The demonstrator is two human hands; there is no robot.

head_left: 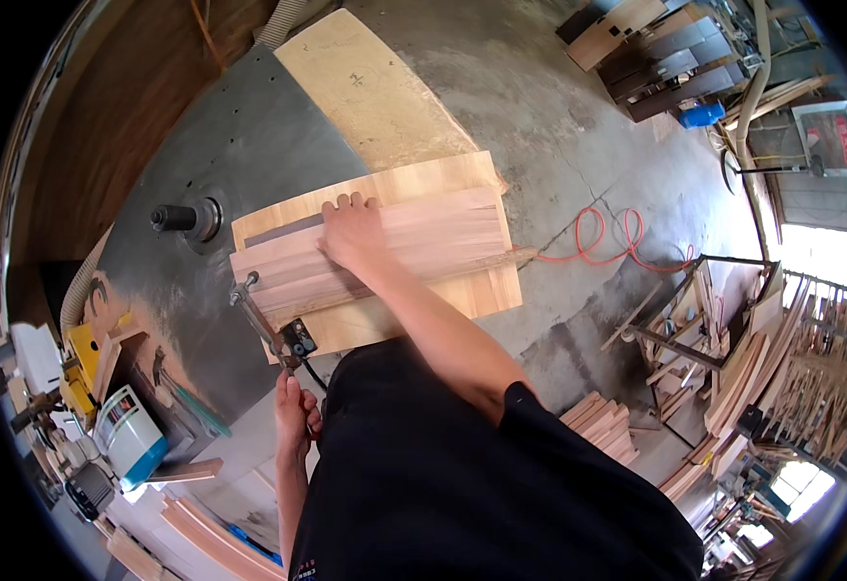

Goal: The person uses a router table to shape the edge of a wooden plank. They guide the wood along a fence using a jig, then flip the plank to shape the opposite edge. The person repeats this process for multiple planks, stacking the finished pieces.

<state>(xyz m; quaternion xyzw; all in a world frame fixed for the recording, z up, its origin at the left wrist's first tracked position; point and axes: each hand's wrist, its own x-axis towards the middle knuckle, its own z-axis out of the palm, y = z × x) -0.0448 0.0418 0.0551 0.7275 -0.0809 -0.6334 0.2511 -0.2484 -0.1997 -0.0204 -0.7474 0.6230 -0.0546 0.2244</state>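
Observation:
My left hand is closed round the lower end of a metal bar clamp, beside the near left corner of the boards. The clamp's other end sits at the left end of a reddish wooden board. My right hand lies over that board's far edge, fingers bent over it and their tips hidden. Under the board is a wider, pale wooden panel. A long wooden strip runs along the top, partly covered by my right forearm. Beside the clamp is a black box with a cable.
A grey machine table carries an upright black spindle left of the boards. A pale plywood sheet extends beyond them. A red hose loops over the floor. Timber stacks stand right; a white-blue container and tools stand left.

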